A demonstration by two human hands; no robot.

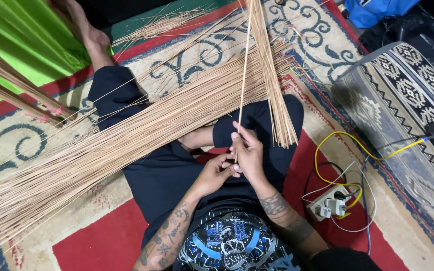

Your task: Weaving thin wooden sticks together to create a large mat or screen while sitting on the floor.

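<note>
I sit cross-legged on a patterned rug. My right hand (pixel 248 153) pinches the lower end of one thin tan stick (pixel 244 70) that rises toward the top of the view. My left hand (pixel 216 173) touches the same stick's end just below, fingers curled against the right hand. A large sheaf of tan sticks (pixel 126 135) lies across my left leg and spreads to the lower left. A smaller upright bundle of sticks (pixel 272 85) hangs beside my right knee.
A white power strip (pixel 327 205) with plugs and yellow and white cables (pixel 337 150) lies on the red rug at right. A patterned cushion (pixel 403 95) sits further right. Green cloth (pixel 31 45) and more tied stick bundles (pixel 11 85) lie at upper left.
</note>
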